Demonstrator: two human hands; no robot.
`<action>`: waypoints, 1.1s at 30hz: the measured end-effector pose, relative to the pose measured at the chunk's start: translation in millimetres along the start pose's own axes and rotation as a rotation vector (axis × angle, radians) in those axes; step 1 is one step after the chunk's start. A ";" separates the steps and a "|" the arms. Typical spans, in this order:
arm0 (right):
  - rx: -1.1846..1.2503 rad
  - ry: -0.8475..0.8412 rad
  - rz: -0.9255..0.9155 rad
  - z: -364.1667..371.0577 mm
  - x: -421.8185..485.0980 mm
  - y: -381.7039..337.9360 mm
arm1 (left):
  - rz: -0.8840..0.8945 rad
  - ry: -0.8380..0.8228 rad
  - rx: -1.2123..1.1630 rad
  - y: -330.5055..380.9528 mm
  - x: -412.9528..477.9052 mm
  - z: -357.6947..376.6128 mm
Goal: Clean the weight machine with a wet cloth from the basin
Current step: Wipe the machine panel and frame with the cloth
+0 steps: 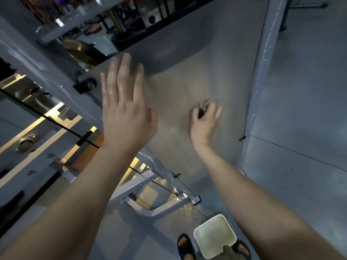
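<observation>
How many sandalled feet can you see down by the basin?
2. The left foot stands just left of the white basin; the right foot is at its right side, partly hidden.

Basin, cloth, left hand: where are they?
basin (199, 243): head view, left rim.
cloth (201, 113): head view, middle of the dark wad that shows.
left hand (125, 111): head view, back of the hand.

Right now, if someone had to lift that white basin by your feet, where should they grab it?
Take the basin by its raised rim on two opposite sides, reaching down from above. It stands upright and holds murky water, so a level, two-sided lift probably avoids spilling. The far side is freest: sandalled feet flank the near edge.
</observation>
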State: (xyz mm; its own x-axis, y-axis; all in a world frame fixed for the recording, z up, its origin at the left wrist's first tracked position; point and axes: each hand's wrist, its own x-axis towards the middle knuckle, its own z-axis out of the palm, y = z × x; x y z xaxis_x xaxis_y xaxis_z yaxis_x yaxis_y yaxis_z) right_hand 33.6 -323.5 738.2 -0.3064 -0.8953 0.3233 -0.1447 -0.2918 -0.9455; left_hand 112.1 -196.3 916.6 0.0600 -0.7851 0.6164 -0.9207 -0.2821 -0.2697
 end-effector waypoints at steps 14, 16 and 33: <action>-0.043 -0.076 -0.176 5.2 -3.4 -29.6 | -0.019 0.154 0.057 -6.3 18.7 14.4; -0.097 -0.404 -0.522 3.1 -45.6 -28.8 | -0.019 0.191 0.069 -1.8 20.5 15.8; -0.163 -0.311 -0.580 -16.6 29.8 -30.4 | -0.066 0.323 0.023 -3.6 26.1 22.2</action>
State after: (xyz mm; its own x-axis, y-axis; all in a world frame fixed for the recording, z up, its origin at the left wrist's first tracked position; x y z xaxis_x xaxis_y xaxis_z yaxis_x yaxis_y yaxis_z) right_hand 13.2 -335.7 777.2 0.1449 -0.6712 0.7270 -0.3516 -0.7217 -0.5963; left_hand 125.6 -228.0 917.2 -0.0097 -0.5505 0.8348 -0.9097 -0.3417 -0.2359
